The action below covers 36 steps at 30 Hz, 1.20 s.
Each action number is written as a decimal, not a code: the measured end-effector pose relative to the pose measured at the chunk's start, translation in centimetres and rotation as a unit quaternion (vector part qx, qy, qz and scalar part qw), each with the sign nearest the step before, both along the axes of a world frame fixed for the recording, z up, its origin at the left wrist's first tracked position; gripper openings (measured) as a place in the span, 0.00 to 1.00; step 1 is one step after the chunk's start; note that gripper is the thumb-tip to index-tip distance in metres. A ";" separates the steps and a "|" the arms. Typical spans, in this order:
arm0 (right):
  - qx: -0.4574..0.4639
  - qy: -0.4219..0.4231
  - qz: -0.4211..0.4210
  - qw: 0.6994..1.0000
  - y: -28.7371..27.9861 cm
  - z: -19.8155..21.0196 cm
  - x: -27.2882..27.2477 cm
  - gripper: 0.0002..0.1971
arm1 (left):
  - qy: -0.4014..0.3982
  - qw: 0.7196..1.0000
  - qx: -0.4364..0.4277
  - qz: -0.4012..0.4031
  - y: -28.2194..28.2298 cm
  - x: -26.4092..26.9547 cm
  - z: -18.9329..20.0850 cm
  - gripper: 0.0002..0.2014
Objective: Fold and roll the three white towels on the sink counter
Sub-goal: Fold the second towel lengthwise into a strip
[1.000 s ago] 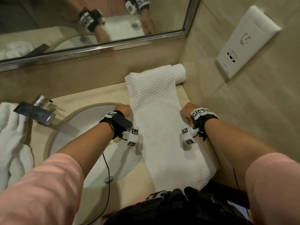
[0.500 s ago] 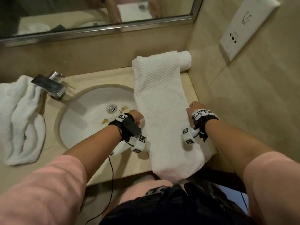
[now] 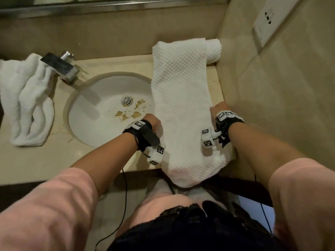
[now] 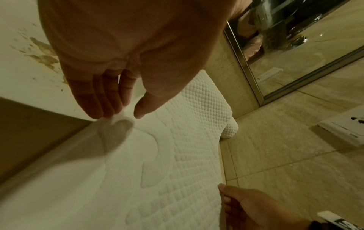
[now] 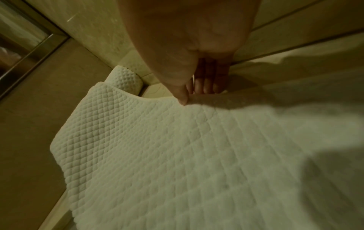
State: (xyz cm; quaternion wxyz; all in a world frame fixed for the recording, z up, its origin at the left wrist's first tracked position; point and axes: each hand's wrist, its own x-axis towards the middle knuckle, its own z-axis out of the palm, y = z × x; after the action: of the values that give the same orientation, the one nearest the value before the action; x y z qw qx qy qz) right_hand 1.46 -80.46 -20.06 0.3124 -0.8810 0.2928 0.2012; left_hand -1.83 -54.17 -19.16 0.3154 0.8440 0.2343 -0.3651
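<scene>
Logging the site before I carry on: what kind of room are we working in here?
Most likely a bathroom, perhaps a hotel's: a round sink basin sunk in a stone counter, a chrome faucet, a wall mirror and white towels.

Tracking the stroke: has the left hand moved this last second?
Yes: the left hand slid toward the person, from the far rim of the sink to past the drain.
</scene>
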 end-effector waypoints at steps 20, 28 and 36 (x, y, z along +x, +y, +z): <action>-0.023 -0.136 -0.046 0.989 0.9 -0.5 -12.3 0.12 | 0.040 0.987 -0.103 0.114 -1.0 -12.2 -0.1 0.08; -0.049 -0.107 -0.026 0.993 1.2 -1.7 -19.8 0.13 | -0.006 0.999 -0.007 -0.033 -2.2 -16.3 -0.1 0.25; 0.015 -0.047 -0.058 0.997 0.7 -0.7 -22.3 0.18 | -0.105 0.993 -0.017 0.052 -2.3 -19.3 -3.4 0.31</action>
State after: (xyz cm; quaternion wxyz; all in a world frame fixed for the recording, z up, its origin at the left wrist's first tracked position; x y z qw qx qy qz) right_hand -20.82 -79.81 -20.75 0.3499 -0.8664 0.3250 0.1459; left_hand -21.14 -56.46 -22.51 0.3710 0.8588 0.2371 -0.2620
